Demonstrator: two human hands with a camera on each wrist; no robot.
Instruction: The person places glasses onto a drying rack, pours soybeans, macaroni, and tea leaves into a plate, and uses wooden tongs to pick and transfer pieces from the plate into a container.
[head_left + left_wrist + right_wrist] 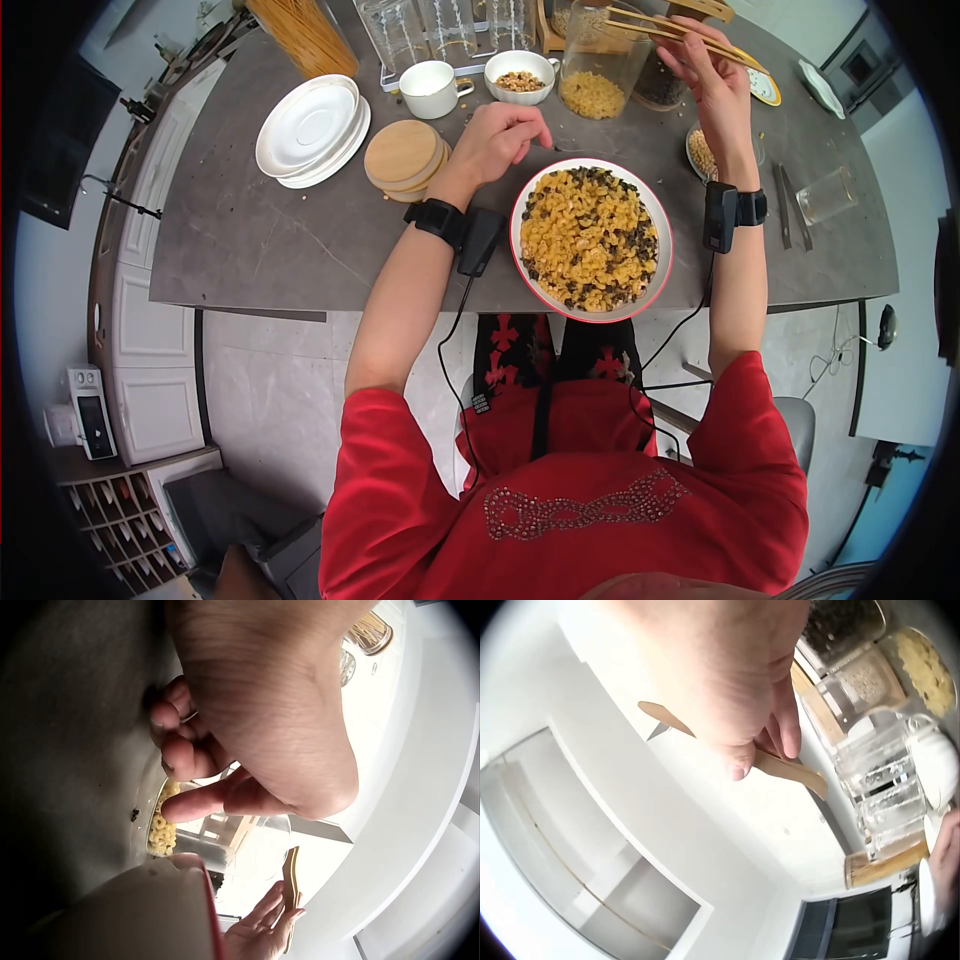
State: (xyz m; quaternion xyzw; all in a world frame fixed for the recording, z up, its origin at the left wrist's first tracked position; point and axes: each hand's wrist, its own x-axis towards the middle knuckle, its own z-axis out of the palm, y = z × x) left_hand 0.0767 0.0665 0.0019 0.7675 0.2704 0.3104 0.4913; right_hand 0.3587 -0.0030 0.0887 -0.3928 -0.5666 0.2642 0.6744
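Washed-out wrist views, dark fisheye corners

Upper garment: a red shirt (pixel 590 555), its left sleeve (pixel 390 470) and right sleeve (pixel 755 420) short and loose, ending near the elbow; across the chest, a studded ornament (pixel 575 508) of linked loops. Lower garment: black trousers (pixel 513 332) bearing red cross-like figures. A narrow black strip (pixel 541 425) runs lengthwise over red cloth at the lap. Left hand (pixel 497 143) and right hand (pixel 718 85) bare. Each wrist carries a black band: left wristband (pixel 436 219) with a tapering black camera housing (pixel 483 243); right wristband (pixel 752 208) with a rounded, boxy one. A thin black cable (pixel 441 355) trails from each housing.
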